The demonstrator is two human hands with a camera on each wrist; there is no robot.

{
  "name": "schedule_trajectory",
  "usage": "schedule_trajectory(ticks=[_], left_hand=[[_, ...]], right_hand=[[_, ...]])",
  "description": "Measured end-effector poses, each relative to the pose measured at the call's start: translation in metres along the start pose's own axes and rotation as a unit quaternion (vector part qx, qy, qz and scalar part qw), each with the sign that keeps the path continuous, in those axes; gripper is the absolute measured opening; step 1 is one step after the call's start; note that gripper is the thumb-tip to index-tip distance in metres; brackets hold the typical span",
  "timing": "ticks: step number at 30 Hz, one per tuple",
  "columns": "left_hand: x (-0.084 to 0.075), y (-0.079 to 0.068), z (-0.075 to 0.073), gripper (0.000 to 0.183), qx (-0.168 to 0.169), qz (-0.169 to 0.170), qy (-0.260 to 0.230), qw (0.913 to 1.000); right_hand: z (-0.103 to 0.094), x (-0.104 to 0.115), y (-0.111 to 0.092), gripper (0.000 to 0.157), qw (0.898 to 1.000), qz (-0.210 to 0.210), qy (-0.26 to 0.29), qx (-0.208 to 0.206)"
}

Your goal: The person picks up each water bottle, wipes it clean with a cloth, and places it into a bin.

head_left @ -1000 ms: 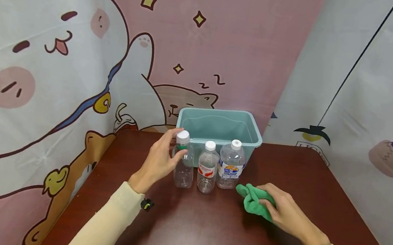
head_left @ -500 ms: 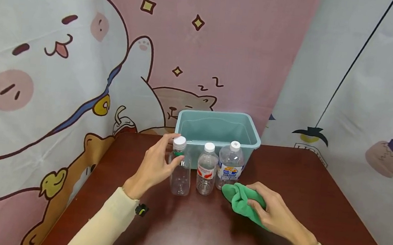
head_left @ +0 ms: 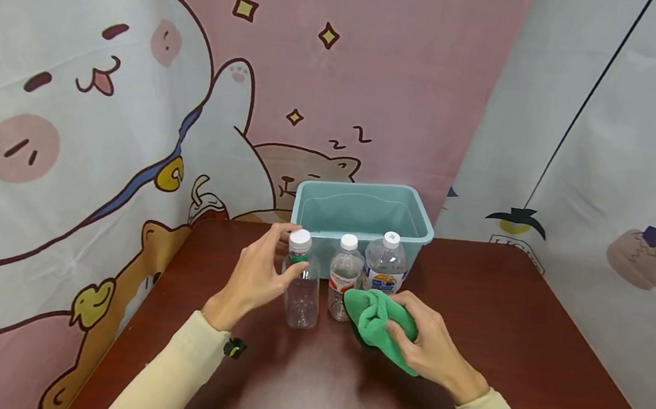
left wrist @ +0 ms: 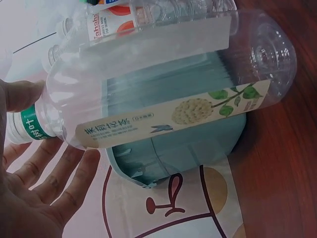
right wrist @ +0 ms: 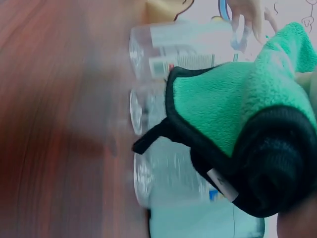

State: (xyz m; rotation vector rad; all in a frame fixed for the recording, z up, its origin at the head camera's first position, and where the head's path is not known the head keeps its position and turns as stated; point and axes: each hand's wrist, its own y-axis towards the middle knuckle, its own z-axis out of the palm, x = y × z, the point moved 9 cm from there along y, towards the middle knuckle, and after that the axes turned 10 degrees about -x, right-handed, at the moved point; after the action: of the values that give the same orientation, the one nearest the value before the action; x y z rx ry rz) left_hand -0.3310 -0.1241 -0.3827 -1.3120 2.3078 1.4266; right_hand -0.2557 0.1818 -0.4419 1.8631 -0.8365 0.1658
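Note:
My left hand (head_left: 257, 274) holds a clear plastic bottle (head_left: 302, 295) by its neck, thumb on one side and fingers on the other. This bottle has a white cap, a green neck band and a printed flower label (left wrist: 173, 119), seen in the left wrist view. In my right hand (head_left: 430, 342) is a folded green towel (head_left: 376, 319) with black edging and a small loop (right wrist: 153, 136). The towel overlaps the lower parts of a small bottle (head_left: 345, 266) with a red and white label and a wider bottle (head_left: 386, 264) with a blue and orange label.
A light blue plastic bin (head_left: 423, 236) stands behind the bottles on the dark red-brown table (head_left: 508, 317). Cartoon-printed cloth (head_left: 414, 73) hangs behind the table and along its sides.
My right hand has carried the green towel leftward, from beside the wider bottle to in front of it and the small one. The left-hand bottle has come slightly nearer to me.

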Motion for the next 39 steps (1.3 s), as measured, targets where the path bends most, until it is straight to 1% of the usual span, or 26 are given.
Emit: schedule_trajectory(ticks=[3, 6, 9, 14, 19, 23, 26, 31, 35, 39], left_hand=[[0.000, 0.000, -0.002, 0.073, 0.005, 0.005, -0.003, 1.0000], [0.001, 0.000, -0.003, 0.072, 0.008, 0.010, -0.002, 0.9999], [0.003, -0.001, -0.006, 0.071, 0.006, 0.013, -0.003, 0.9999], [0.008, -0.001, -0.014, 0.068, 0.007, 0.011, 0.013, 0.9998], [0.014, -0.002, -0.023, 0.070, 0.016, 0.004, 0.048, 0.9987], [0.019, -0.002, -0.032, 0.070, 0.022, 0.006, 0.059, 0.9980], [0.022, -0.001, -0.038, 0.070, 0.029, 0.013, 0.044, 0.9985], [0.024, 0.001, -0.042, 0.067, 0.053, 0.016, -0.004, 0.9984], [0.025, 0.003, -0.043, 0.060, 0.068, 0.013, -0.030, 0.9971], [0.024, 0.003, -0.044, 0.058, 0.075, 0.019, -0.035, 0.9964]], right_hand=[[0.011, 0.009, 0.005, 0.050, 1.000, -0.013, 0.010, -0.020], [0.023, 0.021, 0.011, 0.047, 0.999, -0.022, 0.012, -0.037], [0.036, 0.031, 0.017, 0.043, 0.998, -0.027, -0.003, -0.057], [0.058, 0.049, 0.032, 0.042, 0.995, -0.039, -0.042, -0.080], [0.076, 0.065, 0.048, 0.041, 0.994, -0.032, -0.067, -0.079], [0.087, 0.071, 0.063, 0.039, 0.994, -0.016, -0.080, -0.077], [0.097, 0.075, 0.074, 0.037, 0.994, -0.012, -0.079, -0.067], [0.115, 0.073, 0.088, 0.036, 0.997, 0.005, -0.063, -0.051], [0.129, 0.068, 0.092, 0.039, 0.998, 0.024, -0.039, -0.033], [0.140, 0.064, 0.091, 0.045, 0.999, 0.030, -0.013, -0.005]])
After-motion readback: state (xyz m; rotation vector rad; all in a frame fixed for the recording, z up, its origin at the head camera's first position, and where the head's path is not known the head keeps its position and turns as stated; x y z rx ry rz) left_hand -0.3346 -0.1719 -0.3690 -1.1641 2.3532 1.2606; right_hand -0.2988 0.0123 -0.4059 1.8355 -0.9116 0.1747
